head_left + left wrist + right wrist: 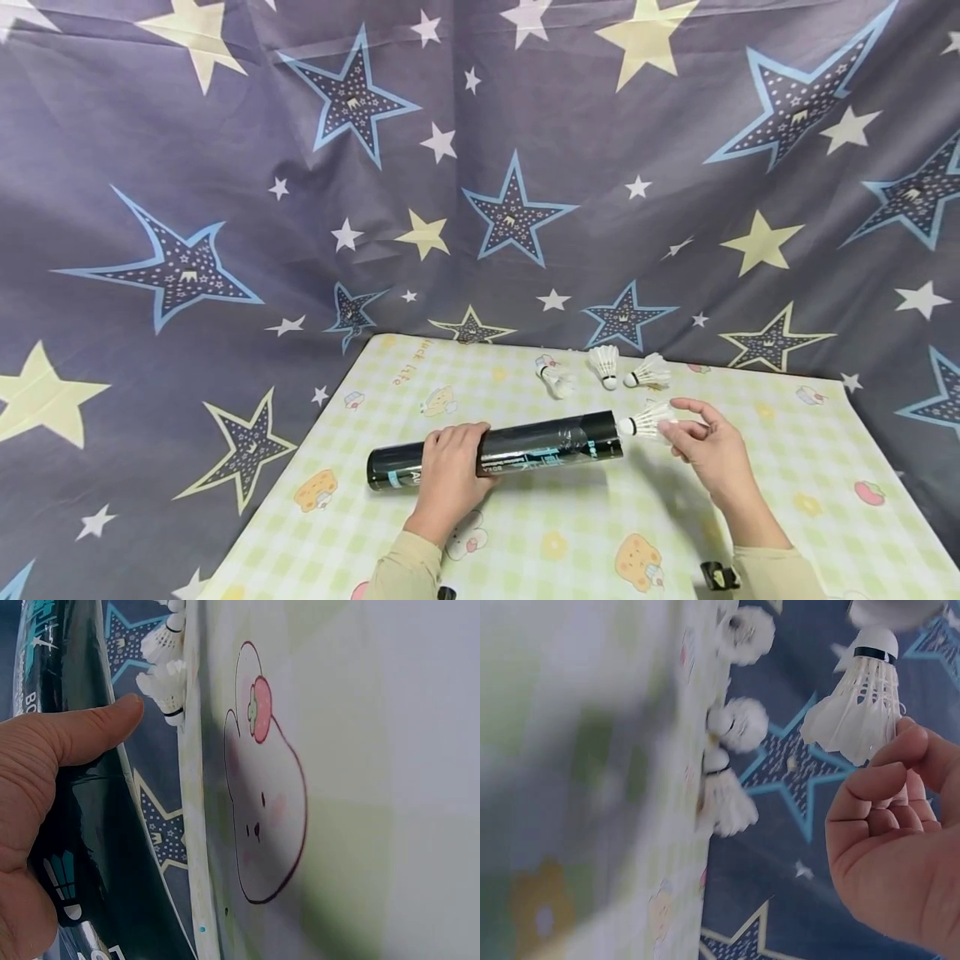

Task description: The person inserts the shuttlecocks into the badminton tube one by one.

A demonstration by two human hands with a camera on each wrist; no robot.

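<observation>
A long black shuttlecock tube [532,446] is held tilted slightly up to the right above the table. My left hand [452,475] grips it around its left half, and in the left wrist view the thumb [97,731] lies along its dark side. With the fingertips of my right hand [708,454] I pinch a white shuttlecock [647,421] by its feather skirt. Its cork points left, right at the tube's right end; whether it touches the rim, I cannot tell. In the right wrist view the shuttlecock [862,705] shows a dark band below its cork.
Three more shuttlecocks lie near the table's back edge: a left one [556,379], a middle one [604,367] and a right one [649,372]. The table [525,550] has a green checked cover. Behind it hangs a dark star-patterned cloth [510,283].
</observation>
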